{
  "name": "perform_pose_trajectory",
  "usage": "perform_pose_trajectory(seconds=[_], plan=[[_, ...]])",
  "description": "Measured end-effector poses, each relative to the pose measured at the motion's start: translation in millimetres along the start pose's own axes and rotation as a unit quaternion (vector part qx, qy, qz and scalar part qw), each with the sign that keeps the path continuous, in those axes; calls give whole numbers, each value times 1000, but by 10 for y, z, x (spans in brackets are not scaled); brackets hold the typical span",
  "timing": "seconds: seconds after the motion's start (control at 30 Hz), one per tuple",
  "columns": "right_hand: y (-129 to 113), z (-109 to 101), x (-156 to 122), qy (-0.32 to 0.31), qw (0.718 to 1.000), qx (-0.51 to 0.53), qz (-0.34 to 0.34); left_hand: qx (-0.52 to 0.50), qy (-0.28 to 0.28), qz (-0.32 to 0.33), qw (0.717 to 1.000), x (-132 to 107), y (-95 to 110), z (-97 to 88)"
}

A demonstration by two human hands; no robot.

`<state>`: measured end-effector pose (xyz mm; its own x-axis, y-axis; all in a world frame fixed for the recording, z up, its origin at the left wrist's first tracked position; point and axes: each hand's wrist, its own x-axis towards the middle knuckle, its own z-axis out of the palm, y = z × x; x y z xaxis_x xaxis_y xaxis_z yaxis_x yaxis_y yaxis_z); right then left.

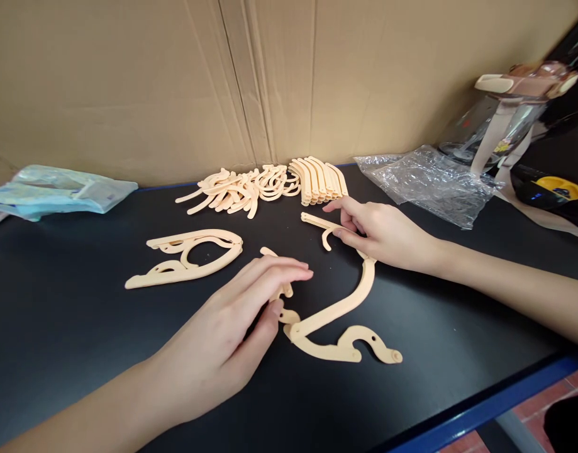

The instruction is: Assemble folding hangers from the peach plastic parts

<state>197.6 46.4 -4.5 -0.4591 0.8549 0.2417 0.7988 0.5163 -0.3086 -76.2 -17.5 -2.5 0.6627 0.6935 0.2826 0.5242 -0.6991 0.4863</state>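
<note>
An unfolded string of jointed beige plastic folding hanger parts [348, 305] lies between my hands. My right hand [387, 236] is bent over its far end, thumb and curled fingers around a slim arm with a small hook [327, 239]. The palm hides part of that arm. My left hand [244, 314] hovers at the near left, fingers stretched out together. Its thumb tip is close to or touching small beige pieces [287, 290], partly hidden behind the fingers. A curved piece with a round knob [385, 349] lies at the near end. Left of these rests a folded beige hanger [213, 261].
At the back are a loose pile of curved beige parts [236, 192] and a neat row of beige arms [319, 179]. Clear plastic wrap [434, 182] and a strapped bottle [510, 119] are right, a bluish packet [66, 192] left. Cardboard [151, 88] stands behind the black table [57, 314].
</note>
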Motion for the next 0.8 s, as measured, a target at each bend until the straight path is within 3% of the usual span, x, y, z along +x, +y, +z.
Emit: perform_pose_trajectory(seconds=[0.1,0.3,0.67,0.8], plan=[[-25,-5,-9,-7,1000,0,-3,82,41,-8,996,0,2,36],[-50,-14,-11,-13,1000,6,7,211,61,4,975,15,-1,62],[-29,0,-5,-14,1000,12,-14,79,44,-44,995,0,5,62],[-31,8,-6,-10,1000,9,-14,56,28,-31,998,0,29,41]])
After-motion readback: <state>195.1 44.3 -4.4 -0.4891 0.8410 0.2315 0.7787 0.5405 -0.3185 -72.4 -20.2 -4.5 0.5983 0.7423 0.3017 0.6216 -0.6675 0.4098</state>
